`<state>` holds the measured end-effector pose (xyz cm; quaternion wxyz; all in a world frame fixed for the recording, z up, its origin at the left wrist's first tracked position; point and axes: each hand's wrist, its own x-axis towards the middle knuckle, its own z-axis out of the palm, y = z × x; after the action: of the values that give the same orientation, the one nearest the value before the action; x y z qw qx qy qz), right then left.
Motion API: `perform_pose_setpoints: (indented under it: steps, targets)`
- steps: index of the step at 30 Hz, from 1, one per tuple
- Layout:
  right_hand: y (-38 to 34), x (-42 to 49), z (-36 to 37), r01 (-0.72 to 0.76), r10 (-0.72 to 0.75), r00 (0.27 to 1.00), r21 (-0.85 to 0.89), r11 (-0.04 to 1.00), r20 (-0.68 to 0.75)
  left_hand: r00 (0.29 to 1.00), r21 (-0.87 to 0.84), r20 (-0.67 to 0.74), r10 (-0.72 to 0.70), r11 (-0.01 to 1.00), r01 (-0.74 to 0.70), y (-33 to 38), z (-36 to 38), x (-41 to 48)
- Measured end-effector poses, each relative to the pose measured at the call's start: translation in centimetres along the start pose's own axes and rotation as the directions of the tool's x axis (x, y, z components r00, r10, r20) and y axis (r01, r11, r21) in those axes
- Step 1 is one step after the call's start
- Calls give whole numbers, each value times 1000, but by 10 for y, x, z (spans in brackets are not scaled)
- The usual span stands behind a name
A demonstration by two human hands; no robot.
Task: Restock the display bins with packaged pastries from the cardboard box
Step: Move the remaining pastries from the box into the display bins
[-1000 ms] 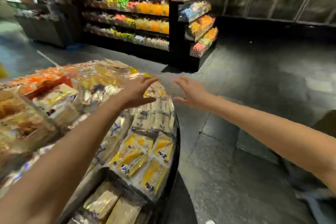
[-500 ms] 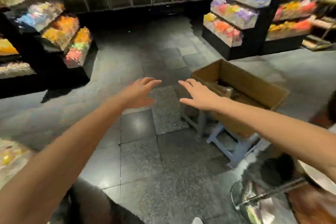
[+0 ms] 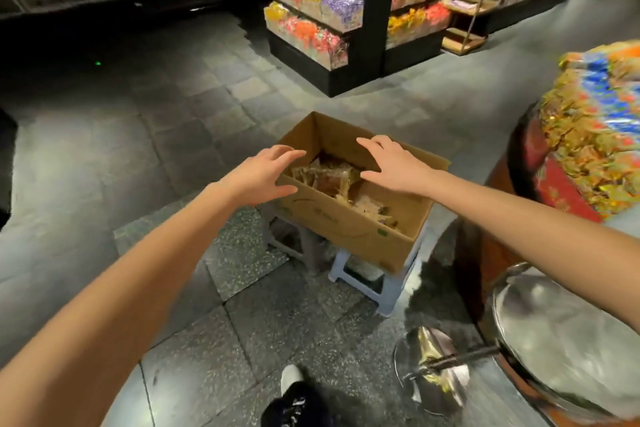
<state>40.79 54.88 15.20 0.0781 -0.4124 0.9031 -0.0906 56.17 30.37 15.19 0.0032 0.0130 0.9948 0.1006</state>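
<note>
Cardboard box (image 3: 346,222): open-topped, set on a pale plastic stool (image 3: 389,291) on the grey tiled floor (image 3: 166,184), centre of view. Inside are packaged pastries (image 3: 332,180) in clear wrappers with brown contents. They lie loose along the bottom, from the middle toward the near-right end. The box is far from full.

Left hand (image 3: 263,173): palm down, fingers spread and slightly bent, over the box's left corner. The fingertips reach just past the rim. The thumb lies lower, at the outer face of the left wall; contact with the cardboard cannot be told. It grasps nothing, fingers released.

Right hand (image 3: 394,166): palm down, fingers fanned and pointing left, over the opening near the far-right wall. It hovers above the pastries, apart from them, with the thumb toward the left hand. It grasps nothing, fingers released.

Both forearms are bare and stretched forward, converging on the box. The pastries lie between and below the two hands.

Display bin (image 3: 561,198): right edge of view, round, red-sided, heaped with gold and blue wrapped packets, well apart from both hands.

Also noted:
- Shiny metal dish (image 3: 571,340) at lower right, blurred.
- Black shelf unit (image 3: 370,45) with bright bagged goods, behind the box.
- One dark shoe (image 3: 294,402) with a white toe at the bottom edge.
</note>
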Motion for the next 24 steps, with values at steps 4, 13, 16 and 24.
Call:
perform_pose_setpoints:
  steps: [4, 13, 16, 24]
  targets:
    - [28, 52, 12, -56, 56, 998, -4, 998, 35, 998, -16, 62, 29, 999, -28, -37, 14, 64]
    - [72, 177, 48, -176, 176, 963, -15, 984, 205, 954, 54, 275, 120, 989, -140, -143, 37, 222]
    - [90, 208, 54, -229, 221, 951, 10, 973, 218, 941, 24, 312, 127, 990, -141, -163, 44, 265]
    - [136, 276, 93, -266, 248, 911, 10, 964, 330, 896, -101, 437, 83, 994, -42, -207, 115, 324]
